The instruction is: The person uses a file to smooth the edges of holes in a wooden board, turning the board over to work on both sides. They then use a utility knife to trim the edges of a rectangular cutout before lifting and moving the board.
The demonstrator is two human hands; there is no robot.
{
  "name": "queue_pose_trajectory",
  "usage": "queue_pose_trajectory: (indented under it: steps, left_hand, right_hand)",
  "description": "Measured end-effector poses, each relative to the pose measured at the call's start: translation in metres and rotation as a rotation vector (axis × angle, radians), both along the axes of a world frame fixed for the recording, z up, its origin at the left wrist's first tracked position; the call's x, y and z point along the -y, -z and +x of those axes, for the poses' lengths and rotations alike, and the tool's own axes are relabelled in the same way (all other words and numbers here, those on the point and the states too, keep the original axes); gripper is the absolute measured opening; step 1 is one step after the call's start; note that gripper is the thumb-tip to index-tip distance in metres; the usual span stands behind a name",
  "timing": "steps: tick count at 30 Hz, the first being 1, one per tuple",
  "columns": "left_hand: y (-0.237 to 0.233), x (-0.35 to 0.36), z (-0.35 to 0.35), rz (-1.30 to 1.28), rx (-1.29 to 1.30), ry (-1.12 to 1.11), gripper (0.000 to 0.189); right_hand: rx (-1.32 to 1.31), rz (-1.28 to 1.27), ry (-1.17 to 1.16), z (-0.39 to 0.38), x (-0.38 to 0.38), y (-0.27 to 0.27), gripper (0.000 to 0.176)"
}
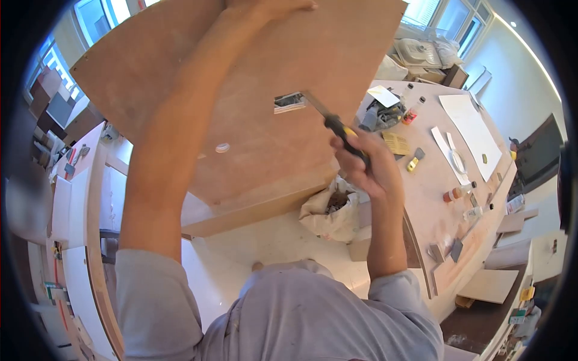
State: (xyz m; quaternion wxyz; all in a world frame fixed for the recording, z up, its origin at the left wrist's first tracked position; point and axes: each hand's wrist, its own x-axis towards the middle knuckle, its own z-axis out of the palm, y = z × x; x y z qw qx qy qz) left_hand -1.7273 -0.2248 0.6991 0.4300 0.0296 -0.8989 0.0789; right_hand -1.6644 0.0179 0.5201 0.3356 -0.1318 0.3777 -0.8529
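A large brown wooden panel (259,120) stands in front of me, with a rectangular cutout (290,103) and a small round hole (223,147) in it. My right hand (373,159) is wrapped round the black and yellow handle of a long-bladed tool (343,135). The tip of its blade is at the right edge of the cutout. My left hand (271,7) reaches up to the top of the panel, cut off by the upper frame edge. One finger stretches to the right there; the rest of its hold is hidden.
On the right, a workbench (421,192) bears bottles (413,111), a yellow scraper (415,160), white sheets (469,129) and small blocks. An open sack (331,210) stands on the floor below the panel. Another bench (90,180) with tools is at the left.
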Motion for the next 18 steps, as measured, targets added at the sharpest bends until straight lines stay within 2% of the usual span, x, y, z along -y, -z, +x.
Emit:
queue_pose_trajectory:
  steps: [1,3,6,10,13,14,16,18]
  left_hand:
    - [0.001,-0.001,0.003,0.011,0.022,-0.002,0.066]
    - [-0.003,-0.008,0.008,0.019,0.055,0.006,0.066]
    - [-0.001,0.003,0.005,-0.054,0.017,0.033,0.064]
    - [0.006,0.014,-0.009,-0.006,-0.029,0.067,0.064]
    - [0.001,0.002,0.001,0.01,0.037,0.025,0.065]
    - [0.002,0.0,0.004,0.003,0.016,0.026,0.066]
    - [0.003,-0.004,0.007,-0.001,0.018,0.039,0.066]
    - [-0.001,0.005,0.0,0.006,0.046,0.023,0.067]
  right_hand:
    - [0.005,0.042,0.048,-0.011,0.016,-0.002,0.023]
    - [-0.058,0.094,-0.018,-0.06,0.051,0.026,0.019]
    - [-0.05,0.089,-0.016,-0.049,0.065,0.019,0.017]
    - [0.055,-0.062,-0.126,-0.001,-0.013,-0.004,0.019]
    - [0.058,-0.044,-0.126,-0.009,-0.012,-0.01,0.02]
    - [0.084,0.109,0.03,-0.007,0.014,-0.018,0.013]
    - [-0.095,0.27,-0.128,-0.03,0.062,-0.012,0.016]
    - [-0.044,0.228,-0.019,-0.024,0.07,-0.001,0.013]
